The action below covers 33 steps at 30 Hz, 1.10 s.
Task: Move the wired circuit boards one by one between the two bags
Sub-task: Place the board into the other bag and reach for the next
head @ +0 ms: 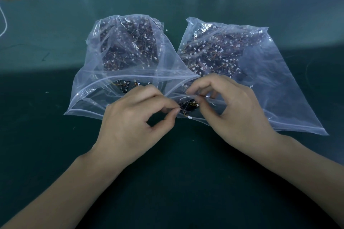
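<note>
Green surface (55, 145); both hands' fingers pinch one wired board (187, 107), seemingly, at the right bag (279, 83) mouth; left bag (89, 98) just beside.

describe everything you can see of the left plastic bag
The left bag is a clear, crinkled plastic zip bag lying flat on the green table, its zip-strip mouth open toward the person. Its far half is packed with dark wired circuit boards with small white connectors; a few lie loose near the mouth. Its right edge overlaps the right bag. The left hand rests over its near right corner, fingertips pinching a wired board together with the right hand.
</note>
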{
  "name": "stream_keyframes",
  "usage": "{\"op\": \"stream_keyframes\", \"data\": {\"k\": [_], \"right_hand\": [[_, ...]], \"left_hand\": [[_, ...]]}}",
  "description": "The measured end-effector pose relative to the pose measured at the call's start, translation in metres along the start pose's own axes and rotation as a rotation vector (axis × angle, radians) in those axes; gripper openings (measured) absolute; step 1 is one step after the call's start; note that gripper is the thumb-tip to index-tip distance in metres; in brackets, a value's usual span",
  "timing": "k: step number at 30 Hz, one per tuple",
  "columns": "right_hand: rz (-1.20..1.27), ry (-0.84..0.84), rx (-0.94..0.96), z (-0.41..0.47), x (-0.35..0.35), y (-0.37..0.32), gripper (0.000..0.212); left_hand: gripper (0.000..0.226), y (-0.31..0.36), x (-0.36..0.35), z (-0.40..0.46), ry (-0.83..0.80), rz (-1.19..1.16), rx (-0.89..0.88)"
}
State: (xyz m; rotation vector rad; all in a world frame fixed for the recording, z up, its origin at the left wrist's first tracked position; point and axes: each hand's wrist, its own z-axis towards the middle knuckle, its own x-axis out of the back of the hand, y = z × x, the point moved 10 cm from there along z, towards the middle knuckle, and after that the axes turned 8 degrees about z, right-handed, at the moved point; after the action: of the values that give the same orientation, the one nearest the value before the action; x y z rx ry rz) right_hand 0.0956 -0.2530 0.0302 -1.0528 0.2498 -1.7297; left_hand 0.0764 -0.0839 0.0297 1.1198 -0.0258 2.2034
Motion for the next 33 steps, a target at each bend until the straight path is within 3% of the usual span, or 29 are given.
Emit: {"op": "stream_keyframes", "data": {"k": [6,10,16,22,25,29,33], "right_hand": [[0.003,0.011,0.022,0.0,0.0,-0.001,0.027],[0.013,0.0,0.011,0.0,-0.001,0.0,0.027],[0.031,-0.016,0.019,0.0,-0.004,-0.002,0.026],[0.033,-0.018,0.004,0.0,-0.004,0.0,0.026],[0.037,-0.023,-0.007,-0.001,-0.004,0.002,0.026],[0.042,-0.033,-0.011,-0.001,-0.006,0.003,0.025],[0.05,-0.035,-0.006,-0.002,-0.006,0.003,0.025]], "left_hand": [[0.01,0.003,-0.008,0.004,0.009,0.162,-0.027],[0.003,0.006,-0.018,0.003,-0.082,0.225,-0.066],[0.022,0.016,-0.024,-0.001,-0.148,0.323,-0.134],[0.032,-0.007,-0.008,0.001,-0.076,0.125,0.094],[0.037,-0.029,0.007,0.002,-0.04,0.25,0.187],[0.019,-0.057,0.006,-0.002,-0.12,0.383,0.259],[0.027,-0.068,0.002,-0.004,-0.191,0.394,0.28]]}}
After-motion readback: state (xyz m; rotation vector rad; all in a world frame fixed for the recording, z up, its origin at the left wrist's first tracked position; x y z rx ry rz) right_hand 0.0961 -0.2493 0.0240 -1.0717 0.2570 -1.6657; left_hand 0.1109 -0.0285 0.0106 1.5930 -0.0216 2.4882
